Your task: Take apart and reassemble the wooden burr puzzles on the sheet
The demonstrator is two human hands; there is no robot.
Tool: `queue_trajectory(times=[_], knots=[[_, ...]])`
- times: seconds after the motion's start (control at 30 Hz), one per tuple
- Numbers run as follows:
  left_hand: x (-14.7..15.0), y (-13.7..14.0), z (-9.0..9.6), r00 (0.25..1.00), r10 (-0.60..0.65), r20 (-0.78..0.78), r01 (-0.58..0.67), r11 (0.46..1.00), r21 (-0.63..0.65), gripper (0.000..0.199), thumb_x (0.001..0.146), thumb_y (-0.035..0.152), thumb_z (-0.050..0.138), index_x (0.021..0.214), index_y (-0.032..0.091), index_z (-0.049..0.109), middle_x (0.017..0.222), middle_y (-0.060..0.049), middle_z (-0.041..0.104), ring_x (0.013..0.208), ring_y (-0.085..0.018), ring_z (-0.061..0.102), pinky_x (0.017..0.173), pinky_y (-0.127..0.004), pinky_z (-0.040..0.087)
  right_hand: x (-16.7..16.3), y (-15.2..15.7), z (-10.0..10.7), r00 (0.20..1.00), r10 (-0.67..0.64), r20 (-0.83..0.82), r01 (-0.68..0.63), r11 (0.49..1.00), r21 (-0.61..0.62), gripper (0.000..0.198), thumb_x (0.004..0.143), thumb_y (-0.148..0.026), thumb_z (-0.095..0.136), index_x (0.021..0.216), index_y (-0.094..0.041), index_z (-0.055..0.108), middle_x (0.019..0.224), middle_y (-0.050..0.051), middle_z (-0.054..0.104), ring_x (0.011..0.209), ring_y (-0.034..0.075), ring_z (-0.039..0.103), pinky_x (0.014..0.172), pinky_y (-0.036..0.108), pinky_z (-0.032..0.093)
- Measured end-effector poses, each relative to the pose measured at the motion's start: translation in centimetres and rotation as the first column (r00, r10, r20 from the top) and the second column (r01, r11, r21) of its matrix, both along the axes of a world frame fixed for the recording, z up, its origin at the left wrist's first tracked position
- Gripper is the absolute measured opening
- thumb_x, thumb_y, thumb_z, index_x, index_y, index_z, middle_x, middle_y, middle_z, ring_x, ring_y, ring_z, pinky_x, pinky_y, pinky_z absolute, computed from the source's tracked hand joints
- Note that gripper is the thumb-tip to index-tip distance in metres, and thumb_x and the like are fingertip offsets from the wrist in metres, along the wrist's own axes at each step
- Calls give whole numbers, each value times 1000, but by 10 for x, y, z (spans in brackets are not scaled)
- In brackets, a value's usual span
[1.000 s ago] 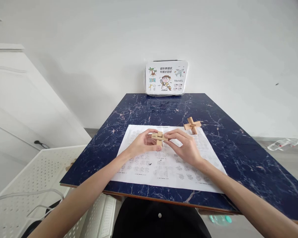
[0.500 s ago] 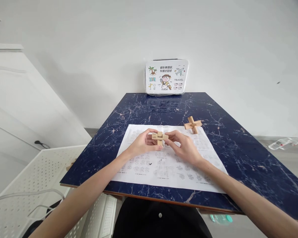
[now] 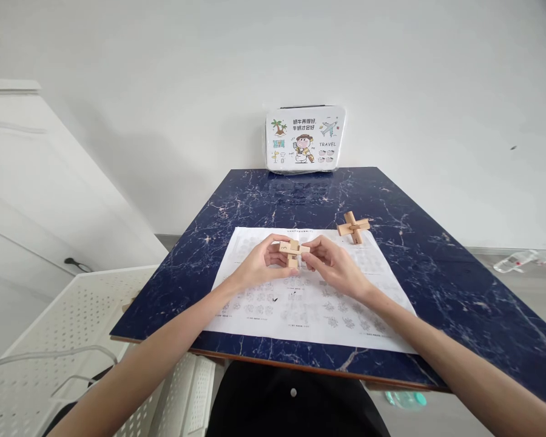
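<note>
Between my hands is a light wooden interlocking puzzle (image 3: 293,247), its blocks crossing one another, with a dark mark on the left block end. My left hand (image 3: 264,261) grips it from the left, thumb below and fingers above. The fingertips of my right hand (image 3: 332,261) pinch the right end of a crosswise block. Both hands are just over a white printed sheet (image 3: 273,325) covered in small diagrams. A second wooden puzzle (image 3: 353,227), cross-shaped, rests at the sheet's upper right corner.
The sheet lies on a dark blue marbled table (image 3: 264,200). Against the wall at the far edge stands a white cartoon-printed case (image 3: 304,139). A white perforated rack (image 3: 86,309) with cables is at left. Plastic bottles (image 3: 406,399) lie on the floor.
The puzzle in my hands has tilted slightly, and its crosswise block and top piece sit at a slightly different angle. The second puzzle stays in place.
</note>
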State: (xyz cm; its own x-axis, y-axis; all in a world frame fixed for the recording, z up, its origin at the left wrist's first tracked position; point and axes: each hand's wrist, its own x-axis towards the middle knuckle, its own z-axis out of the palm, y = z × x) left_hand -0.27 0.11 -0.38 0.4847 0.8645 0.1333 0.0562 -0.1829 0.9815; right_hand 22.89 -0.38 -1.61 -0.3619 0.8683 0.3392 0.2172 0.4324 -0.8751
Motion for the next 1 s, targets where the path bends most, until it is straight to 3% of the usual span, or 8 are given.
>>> queue_trajectory(times=[0.23, 0.33, 0.43, 0.57, 0.73, 0.87, 1.0], knots=[[1, 1, 4, 1000, 3, 28, 0, 994, -107, 66, 74, 27, 93, 129, 21, 58, 111, -9, 75, 98, -23, 75, 91, -41, 59, 3, -3, 1, 993, -59, 98, 33, 967, 252, 20, 105, -44, 57, 108, -24, 58, 102, 10, 76, 89, 26, 72, 82, 43, 57], [0, 0, 6, 1000, 5, 6, -5, 989, -149, 64, 75, 29, 93, 128, 19, 58, 113, -10, 75, 100, -24, 76, 92, -42, 59, 5, -2, 1, 996, -18, 89, -2, 974, 226, 20, 105, -44, 57, 110, -24, 58, 103, 10, 75, 91, 25, 71, 83, 43, 56], [0, -1, 7, 1000, -10, -8, 9, 989, -148, 61, 77, 31, 91, 127, 18, 59, 112, -11, 75, 98, -24, 76, 92, -43, 59, 7, 0, 0, 998, 65, 24, -67, 994, 89, 23, 105, -48, 57, 109, -25, 56, 94, 6, 72, 83, 22, 68, 77, 40, 55], [0, 0, 4, 1000, -4, -31, 3, 999, -36, 63, 76, 31, 91, 129, 20, 60, 117, -11, 74, 104, -25, 74, 96, -43, 57, 6, 2, 2, 979, 174, -107, -180, 982, -52, 31, 105, -56, 54, 100, -25, 53, 79, 1, 64, 70, 17, 58, 68, 36, 51], [-3, 4, -1, 992, 96, -83, -90, 993, 74, 67, 78, 36, 90, 134, 20, 57, 110, -9, 75, 104, -26, 74, 92, -41, 59, 1, -5, 7, 967, 214, -137, -223, 973, -56, 30, 104, -55, 57, 105, -25, 57, 78, 1, 62, 70, 17, 58, 69, 35, 49], [-3, 5, 1, 971, 154, -182, -115, 971, 208, 69, 78, 40, 89, 136, 20, 58, 105, -7, 74, 97, -23, 72, 94, -40, 57, 1, -2, 6, 958, 86, -274, -101, 994, -40, 26, 104, -50, 60, 105, -24, 59, 85, 2, 65, 75, 17, 60, 73, 36, 50], [-4, 9, 0, 905, 314, -288, -208, 916, 343, 64, 79, 39, 86, 134, 21, 60, 102, -6, 74, 93, -22, 69, 91, -38, 55, 7, 9, -3, 948, -94, -305, 72, 994, -84, 29, 103, -53, 61, 101, -24, 58, 89, 4, 67, 73, 16, 59, 70, 35, 50]])
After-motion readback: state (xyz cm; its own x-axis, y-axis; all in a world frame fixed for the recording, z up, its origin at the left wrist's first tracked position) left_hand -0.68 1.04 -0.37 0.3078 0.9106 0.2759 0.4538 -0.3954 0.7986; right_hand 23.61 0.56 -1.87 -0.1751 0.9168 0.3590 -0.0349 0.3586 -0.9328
